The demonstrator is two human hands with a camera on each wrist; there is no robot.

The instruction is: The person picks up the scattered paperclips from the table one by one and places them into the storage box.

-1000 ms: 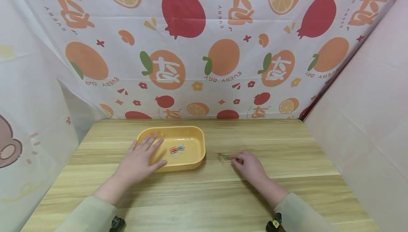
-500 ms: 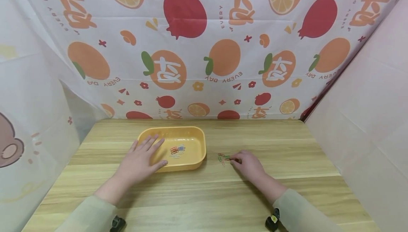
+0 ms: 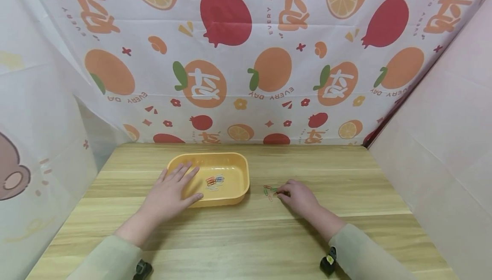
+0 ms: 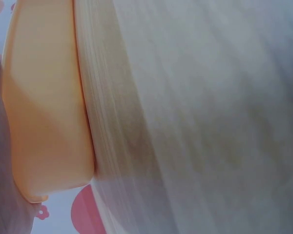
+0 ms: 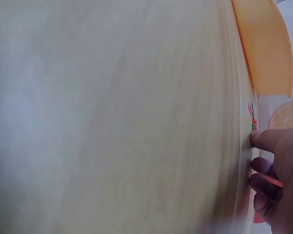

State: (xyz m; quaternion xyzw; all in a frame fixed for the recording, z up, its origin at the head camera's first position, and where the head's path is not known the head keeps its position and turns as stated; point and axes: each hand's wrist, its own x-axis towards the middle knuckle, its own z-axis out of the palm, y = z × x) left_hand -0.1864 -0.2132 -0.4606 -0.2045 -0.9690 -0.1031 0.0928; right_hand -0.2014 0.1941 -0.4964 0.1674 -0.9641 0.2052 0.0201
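Head view: yellow tray [image 3: 238, 166] between flat left hand [image 3: 169, 194] and loose paper clips [image 3: 269, 190].

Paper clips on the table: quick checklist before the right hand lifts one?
1. Right hand at the loose paper clips: ok, fingers reach them on the table.
2. One clip pinched: cannot tell, too small to see.
3. Yellow tray steadied: ok, left hand lies flat on its left rim.
4. Room in the tray: ok, only a small pile of clips in the tray.
5. Way from clips to tray: ok, bare wood between.
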